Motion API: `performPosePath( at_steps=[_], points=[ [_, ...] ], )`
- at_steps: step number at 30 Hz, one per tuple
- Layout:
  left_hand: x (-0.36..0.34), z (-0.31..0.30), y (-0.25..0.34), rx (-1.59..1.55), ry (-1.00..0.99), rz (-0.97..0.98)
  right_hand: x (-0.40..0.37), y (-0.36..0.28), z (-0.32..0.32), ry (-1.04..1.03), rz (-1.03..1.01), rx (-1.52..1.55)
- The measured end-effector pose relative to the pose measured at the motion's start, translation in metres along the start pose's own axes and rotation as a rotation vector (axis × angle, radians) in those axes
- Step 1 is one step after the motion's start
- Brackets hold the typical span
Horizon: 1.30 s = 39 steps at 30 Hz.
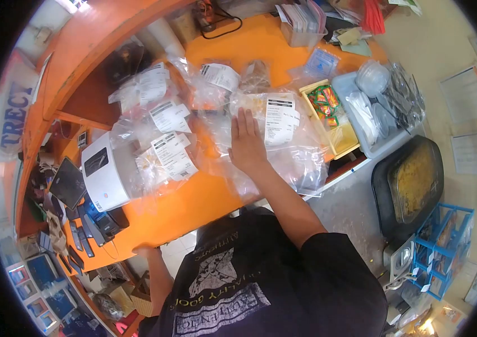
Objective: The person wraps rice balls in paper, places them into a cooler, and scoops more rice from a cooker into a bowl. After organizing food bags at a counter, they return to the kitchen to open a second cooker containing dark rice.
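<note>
Whether the left hand (147,251) grips anything is unclear; the right hand (247,145) rests flat on the plastic bag (290,155) beneath it, where sideways pressure could crease the adjacent printed slip (279,122).

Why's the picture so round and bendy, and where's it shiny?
In the head view, the corners are black and the edges bend, probably from a very wide lens; in the head view, white glints shine on the clear bags by the right hand; in the head view, a bright glow sits bottom right.
</note>
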<state>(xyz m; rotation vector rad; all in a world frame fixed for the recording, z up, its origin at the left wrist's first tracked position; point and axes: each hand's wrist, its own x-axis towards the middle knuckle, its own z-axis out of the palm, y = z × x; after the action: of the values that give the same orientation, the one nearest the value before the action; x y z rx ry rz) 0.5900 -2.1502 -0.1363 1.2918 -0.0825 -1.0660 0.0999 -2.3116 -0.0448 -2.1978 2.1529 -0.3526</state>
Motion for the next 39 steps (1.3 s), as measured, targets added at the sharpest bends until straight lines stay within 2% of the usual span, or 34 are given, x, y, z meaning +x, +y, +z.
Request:
performPosePath(
  at_steps=[4,7,13,16,19,21,25,31,34,37,39],
  points=[
    [-0.006,0.006,0.003,0.035,0.08,-0.003,0.0,-0.001,-0.001,-0.001,0.001,-0.008],
    [0.037,-0.047,-0.01,0.063,-0.065,0.047,0.001,-0.002,-0.003,-0.008,0.008,-0.007],
    [-0.002,0.004,0.001,-0.085,-0.028,-0.003,0.002,-0.002,0.0,0.008,0.008,-0.003],
    [0.007,-0.006,0.002,-0.144,-0.009,-0.016,0.002,-0.002,0.001,0.009,0.008,-0.018],
    [-0.013,0.016,0.004,-0.057,0.14,-0.005,0.003,-0.003,0.002,0.007,0.011,-0.03],
    [-0.015,0.019,0.005,-0.009,0.153,-0.007,0.003,-0.004,0.0,0.001,0.014,-0.042],
    [0.018,-0.024,-0.006,-0.092,0.133,0.013,0.004,-0.003,0.002,0.017,0.004,0.018],
    [0.016,-0.026,-0.013,0.075,0.114,0.133,0.001,-0.005,-0.001,-0.007,-0.006,-0.001],
    [0.017,-0.028,-0.012,-0.124,0.061,0.105,0.004,-0.006,0.001,-0.046,0.015,-0.017],
    [0.033,-0.044,-0.018,-0.14,0.029,0.141,0.004,-0.009,-0.007,-0.085,0.02,-0.038],
    [0.023,-0.036,-0.018,-0.104,0.148,0.149,0.005,-0.011,-0.01,-0.113,0.012,-0.039]
  ],
)
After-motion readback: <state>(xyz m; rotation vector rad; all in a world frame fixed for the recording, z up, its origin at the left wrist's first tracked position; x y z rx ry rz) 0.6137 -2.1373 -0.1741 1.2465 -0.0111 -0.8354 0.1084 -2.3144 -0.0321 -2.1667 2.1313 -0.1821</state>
